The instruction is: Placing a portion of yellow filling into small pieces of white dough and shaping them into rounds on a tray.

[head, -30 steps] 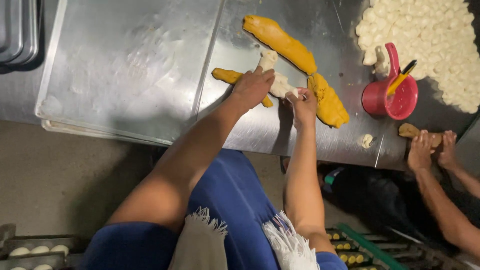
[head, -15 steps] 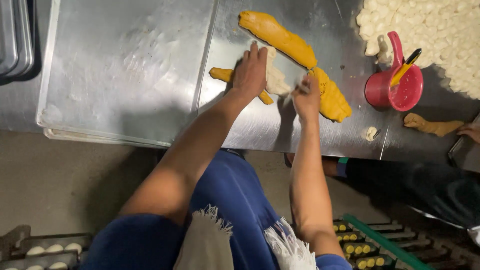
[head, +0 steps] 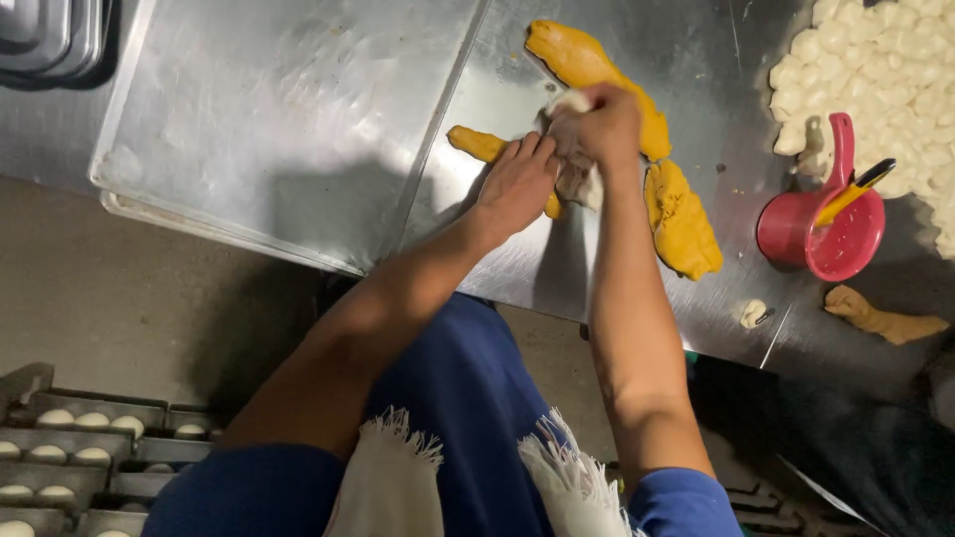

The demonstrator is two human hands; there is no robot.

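A steel table (head: 298, 119) fills most of the view, bare and shiny on its left half, with a stack of trays (head: 50, 40) at the far left corner. At the far right lies a big heap of small white dough pieces (head: 885, 70), already portioned, and beside it a red scoop (head: 821, 234) with a yellow-handled tool (head: 856, 189) resting in it. In the middle runs a long strip of yellow dough (head: 676, 214), much of it not yet cut up, so the shaping looks well short of finished. Near the bottom left, racks hold rows of pale dough balls (head: 60, 423), work that seems done. A small brownish piece of dough (head: 885, 320) and a tiny white scrap (head: 753, 313) lie near the table's front edge. The right hand (head: 597, 124) is closed around a white lump of dough (head: 577, 184), pressing it at the yellow strip. The left hand (head: 517, 184) lies flat, fingers spread narrow, on a shorter yellow dough piece (head: 477, 144) just beside the lump, touching it rather than gripping.
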